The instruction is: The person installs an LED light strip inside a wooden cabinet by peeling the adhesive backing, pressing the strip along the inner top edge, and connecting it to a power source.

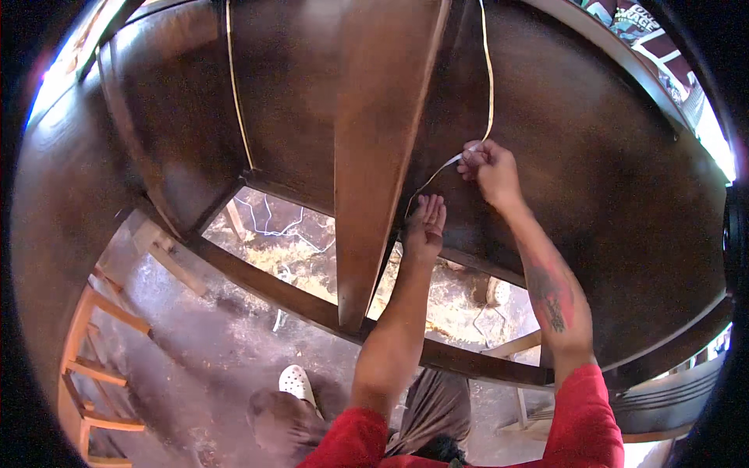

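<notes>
A thin, pale cream strip [489, 86] hangs down the dark brown wooden panel [577, 156] and bends inward to the foot of the upright divider [382, 140]. My right hand [493, 171] is closed on this strip at its bend, pinching it between thumb and fingers; a whiter stretch shows just beside the fingertips. Lower down, my left hand [425, 225] is held with its fingers stretched out, close to the strip's lower end by the divider. Its thumb side is partly hidden, so I cannot tell whether it touches the strip.
Another pale strip [236, 93] runs along the corner left of the divider. A dark curved rail [273, 290] crosses below, with openings showing the floor and white wires [269, 232]. At lower left stands an orange-brown wooden frame [97, 366]. A white clog [296, 384] is below.
</notes>
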### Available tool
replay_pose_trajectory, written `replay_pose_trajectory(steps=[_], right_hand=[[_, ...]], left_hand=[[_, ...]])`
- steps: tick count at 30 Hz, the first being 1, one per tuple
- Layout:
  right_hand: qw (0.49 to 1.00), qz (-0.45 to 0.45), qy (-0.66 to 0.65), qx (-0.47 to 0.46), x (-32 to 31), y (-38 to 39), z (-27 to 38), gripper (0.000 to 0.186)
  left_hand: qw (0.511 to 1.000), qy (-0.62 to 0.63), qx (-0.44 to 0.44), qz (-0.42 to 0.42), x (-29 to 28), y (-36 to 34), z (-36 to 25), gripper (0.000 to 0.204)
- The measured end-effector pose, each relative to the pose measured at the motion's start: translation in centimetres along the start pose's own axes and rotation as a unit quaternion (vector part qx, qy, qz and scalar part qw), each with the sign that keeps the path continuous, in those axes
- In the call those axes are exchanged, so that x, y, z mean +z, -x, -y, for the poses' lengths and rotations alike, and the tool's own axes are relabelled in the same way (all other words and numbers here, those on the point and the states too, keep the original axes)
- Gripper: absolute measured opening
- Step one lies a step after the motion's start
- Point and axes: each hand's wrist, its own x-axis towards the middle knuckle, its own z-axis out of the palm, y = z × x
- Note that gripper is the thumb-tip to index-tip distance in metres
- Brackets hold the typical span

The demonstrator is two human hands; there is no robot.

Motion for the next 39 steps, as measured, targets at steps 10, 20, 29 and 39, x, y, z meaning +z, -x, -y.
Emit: replay_pose_trajectory(steps=[10, 20, 29, 39], right_hand=[[0.998, 0.056, -0.003, -0.014, -1.1, 0.5, 0.5, 0.015], [0.998, 0.052, 0.037, 0.017, -1.4, 1.9, 1.1, 0.018], [0.851, -0.058, 0.36, -0.377, 0.1, 6.0, 3.2, 0.023], [0.736, 0.072, 0.597, -0.312, -2.7, 5.4, 2.6, 0.048]], left_hand=[[0.968, 0.103, -0.038, 0.225, 1.1, -1.7, 1.1, 0.029], [0.98, 0.157, -0.027, 0.119, -0.2, -2.8, 1.9, 0.023], [0.987, 0.019, 0.041, 0.153, 0.4, -2.4, 4.2, 0.019], [0.988, 0.022, 0.026, 0.152, 0.2, -2.3, 4.2, 0.02]])
